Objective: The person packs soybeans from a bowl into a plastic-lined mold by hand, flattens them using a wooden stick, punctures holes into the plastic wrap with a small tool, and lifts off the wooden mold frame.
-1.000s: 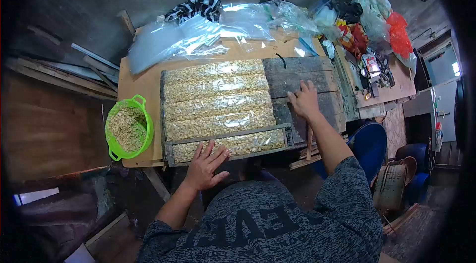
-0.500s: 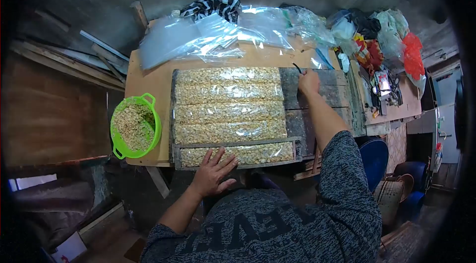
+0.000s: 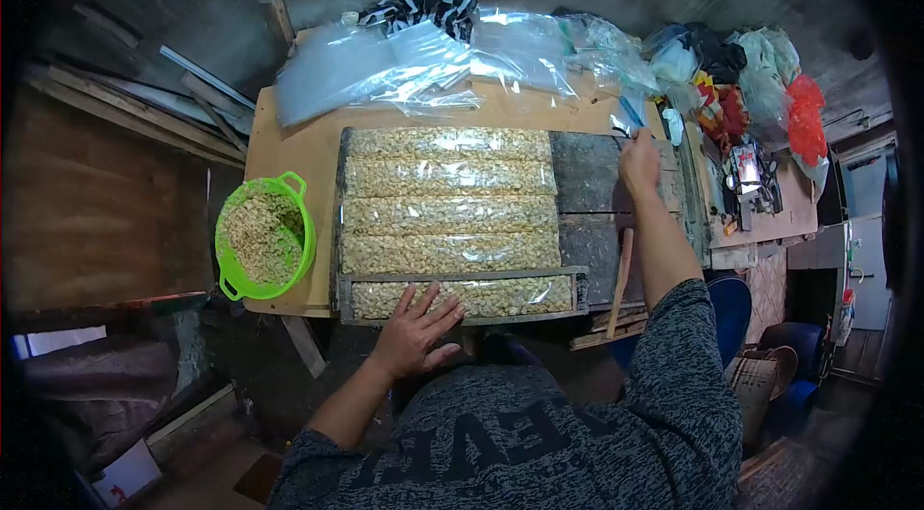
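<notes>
Left hand [image 3: 416, 335]: fingers open, spread on a long clear-plastic pack of pale flakes [image 3: 510, 295], inside a narrow grey wooden frame [image 3: 581, 291] along the dark wooden board's [image 3: 589, 164] front edge. Four similar packs [image 3: 448, 197] behind. Right hand [image 3: 640, 164]: near board's back-right corner, fingers curled, can't tell on what. Lime-green plastic basket [image 3: 307, 226]: tan table's [image 3: 313, 164] left edge.

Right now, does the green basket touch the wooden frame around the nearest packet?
Apart. The head view shows a strip of tabletop between the green basket and the wooden frame.
</notes>
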The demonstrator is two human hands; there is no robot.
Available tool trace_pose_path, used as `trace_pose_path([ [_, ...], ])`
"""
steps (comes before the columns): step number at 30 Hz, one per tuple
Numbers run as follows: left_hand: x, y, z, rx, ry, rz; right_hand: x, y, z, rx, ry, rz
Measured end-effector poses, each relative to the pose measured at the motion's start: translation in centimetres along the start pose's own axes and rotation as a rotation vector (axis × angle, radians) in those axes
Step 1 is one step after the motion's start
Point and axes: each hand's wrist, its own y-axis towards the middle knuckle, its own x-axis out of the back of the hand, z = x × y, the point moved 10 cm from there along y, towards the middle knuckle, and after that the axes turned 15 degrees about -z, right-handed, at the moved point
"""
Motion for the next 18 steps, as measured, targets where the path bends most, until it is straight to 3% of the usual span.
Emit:
trace_pose_path([
  [1,-0.1,0.0,0.0,0.000,-0.001,0.001,1.4,0.2,0.1,0.086,-0.088,-0.090],
  [2,-0.1,0.0,0.0,-0.005,-0.001,-0.002,0.6,0.2,0.2,0.175,-0.206,-0.003],
  [3,-0.1,0.0,0.0,-0.005,0.000,-0.003,0.7,-0.3,-0.4,0.176,-0.206,0.006],
  [5,-0.2,0.0,0.3,0.011,-0.010,-0.004,0.4,-3.4,1.9,0.533,-0.094,0.040],
  [6,0.0,0.1,0.1,-0.010,-0.013,-0.028,0.9,-4.8,2.3,0.539,-0.088,0.058],
  [9,0.2,-0.1,0.0,-0.017,-0.022,-0.053,7.4,-9.5,5.5,0.518,0.111,-0.073],
  [11,0.4,-0.1,-0.3,-0.045,-0.015,-0.076,9.5,-12.9,4.7,0.191,0.395,0.086],
  [13,0.5,-0.2,-0.3,-0.039,-0.022,-0.082,10.4,-17.5,4.5,-0.003,0.535,0.227],
  [18,0.7,-0.2,-0.5,-0.059,-0.034,-0.118,11.1,-29.0,7.4,0.040,0.749,0.460],
])
